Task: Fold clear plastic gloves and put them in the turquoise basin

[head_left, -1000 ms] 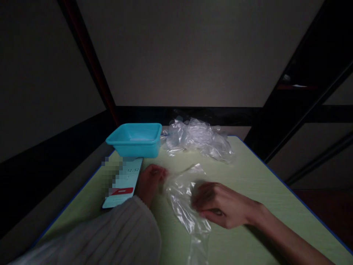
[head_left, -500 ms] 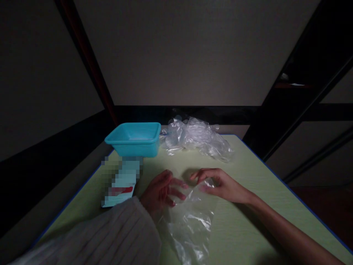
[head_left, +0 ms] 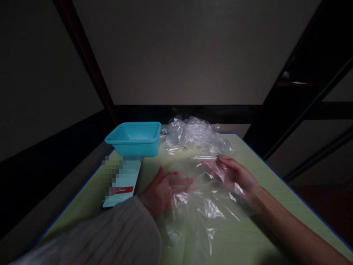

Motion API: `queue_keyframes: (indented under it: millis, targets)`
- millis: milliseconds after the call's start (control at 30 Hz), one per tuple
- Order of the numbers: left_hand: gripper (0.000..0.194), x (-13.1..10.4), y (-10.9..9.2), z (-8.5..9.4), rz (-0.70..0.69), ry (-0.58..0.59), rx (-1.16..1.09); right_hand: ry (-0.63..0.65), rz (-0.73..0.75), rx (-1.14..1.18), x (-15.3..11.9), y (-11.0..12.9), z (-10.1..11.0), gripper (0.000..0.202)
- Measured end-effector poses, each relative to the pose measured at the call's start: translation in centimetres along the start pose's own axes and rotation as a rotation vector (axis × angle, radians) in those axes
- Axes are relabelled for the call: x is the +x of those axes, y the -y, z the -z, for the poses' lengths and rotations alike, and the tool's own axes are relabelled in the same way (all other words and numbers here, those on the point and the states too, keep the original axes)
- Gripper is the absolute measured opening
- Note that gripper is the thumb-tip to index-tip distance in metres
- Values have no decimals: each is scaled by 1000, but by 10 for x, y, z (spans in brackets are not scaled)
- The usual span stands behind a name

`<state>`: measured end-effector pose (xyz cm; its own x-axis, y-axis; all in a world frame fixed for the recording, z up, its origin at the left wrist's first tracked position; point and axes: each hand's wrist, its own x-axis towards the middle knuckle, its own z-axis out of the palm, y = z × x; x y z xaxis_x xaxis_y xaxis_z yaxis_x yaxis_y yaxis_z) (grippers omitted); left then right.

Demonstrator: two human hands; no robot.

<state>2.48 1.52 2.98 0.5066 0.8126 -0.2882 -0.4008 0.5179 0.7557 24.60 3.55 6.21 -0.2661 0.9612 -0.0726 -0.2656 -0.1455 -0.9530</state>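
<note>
A dim wall (head_left: 182, 55) backs a pale green counter (head_left: 275, 206) bearing a turquoise tub (head_left: 135, 149). Right of the tub lies a heap of clear plastic (head_left: 197, 134); just in front of the tub, a phone (head_left: 128, 180). Farther in front and rightward of the tub is a clear plastic bag (head_left: 212, 209). The left hand (head_left: 164, 189), fingers spread, meets its side; the right hand (head_left: 238, 176) shows through its film, whether pinching I cannot tell.

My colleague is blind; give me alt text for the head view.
Left hand and right hand handle crinkled clear plastic over a green table; beyond are a blue tub and a plastic heap, a phone at left.
</note>
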Motion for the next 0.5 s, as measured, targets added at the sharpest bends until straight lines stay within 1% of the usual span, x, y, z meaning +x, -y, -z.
queue_keyframes:
  millis: [67,133,200,267,333,367,400,433,500]
  targets:
    - [67,-6,-1,-4,88,124,-65,12,12,-19,1,2,4,21]
    - [75,-10,-3,-4,158,239,-76,18,11,-85,4,3,9,19]
    - [78,-11,-5,1,186,284,-55,2,-8,-235,7,3,14,21]
    - [77,-8,-7,7,157,261,-33,-17,-38,-471,11,1,20,23]
    - [74,-3,-10,11,104,179,-6,-34,-57,-673,15,-2,26,24]
    - [70,0,-12,12,81,109,13,-37,-62,-739,17,-4,29,24]
    - [66,2,-14,12,58,23,38,-37,-65,-784,18,-6,32,24]
    - [61,3,-16,12,14,-88,75,-40,-61,-819,20,-8,35,24]
    - [51,5,-20,12,-118,-331,167,-54,-40,-919,20,-9,41,24]
